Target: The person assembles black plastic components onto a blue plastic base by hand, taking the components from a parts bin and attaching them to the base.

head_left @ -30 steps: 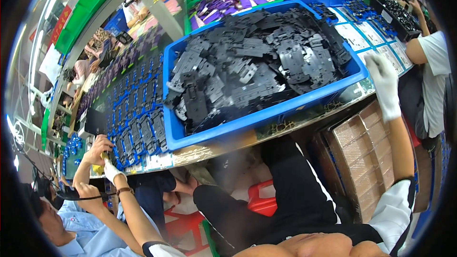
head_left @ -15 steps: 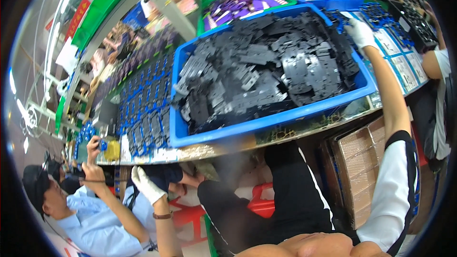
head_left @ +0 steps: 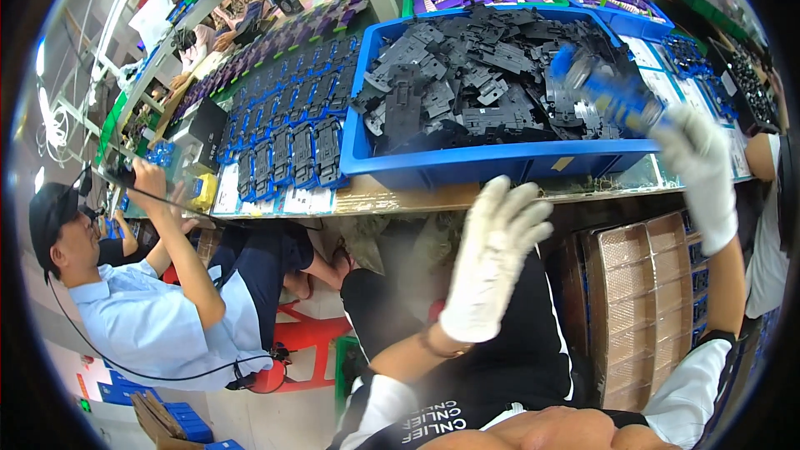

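My right hand, in a white glove, is closed round one end of a long blue plastic part. The part is smeared by motion and hangs over the right side of a blue bin. Loose flat black plastic pieces fill that blue bin. In front of the bin's near wall, my left hand, gloved in white too, is raised with its fingers stretched out and nothing in it.
Blue trays with black pieces on them stand in rows left of the bin. Purple parts fill a green crate behind it. A co-worker in a light blue shirt sits at the left. Stacked brown divided trays stand below the table's right side.
My right hand has come back from the trays on the right, with the blue part in it. My left hand has swung from the lower left to the bin's front. The view has shifted.
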Demonstrator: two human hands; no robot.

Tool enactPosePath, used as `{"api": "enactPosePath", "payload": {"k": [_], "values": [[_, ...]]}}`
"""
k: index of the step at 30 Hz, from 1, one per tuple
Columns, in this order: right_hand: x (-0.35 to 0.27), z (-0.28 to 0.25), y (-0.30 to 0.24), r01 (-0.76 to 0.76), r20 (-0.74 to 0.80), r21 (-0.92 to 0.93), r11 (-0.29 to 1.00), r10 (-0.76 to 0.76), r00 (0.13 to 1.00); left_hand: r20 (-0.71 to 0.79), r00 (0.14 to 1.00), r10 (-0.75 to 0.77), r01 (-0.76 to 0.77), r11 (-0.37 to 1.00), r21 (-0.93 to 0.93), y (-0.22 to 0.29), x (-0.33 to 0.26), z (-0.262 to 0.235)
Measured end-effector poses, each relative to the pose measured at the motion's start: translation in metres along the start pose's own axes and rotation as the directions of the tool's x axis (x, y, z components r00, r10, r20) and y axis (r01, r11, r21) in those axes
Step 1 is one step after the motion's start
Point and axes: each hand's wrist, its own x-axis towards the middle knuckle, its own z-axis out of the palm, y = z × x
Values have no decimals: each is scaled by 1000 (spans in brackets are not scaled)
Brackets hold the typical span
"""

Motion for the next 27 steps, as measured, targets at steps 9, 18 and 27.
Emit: {"api": "enactPosePath", "payload": {"k": [9,18,27], "values": [[-22,61,-36,630,498,-239,739,-463,733,-287,954,-92,-54,885,-462,-7,-21,-15],[109,45,31,753,582,-609,249,-505,638,-336,934,-121,-69,863,-500,15,-51,-19],[81,50,25,333,139,30,942,-334,932,-323,941,-100,-82,860,-503,26,-63,-41]]}}
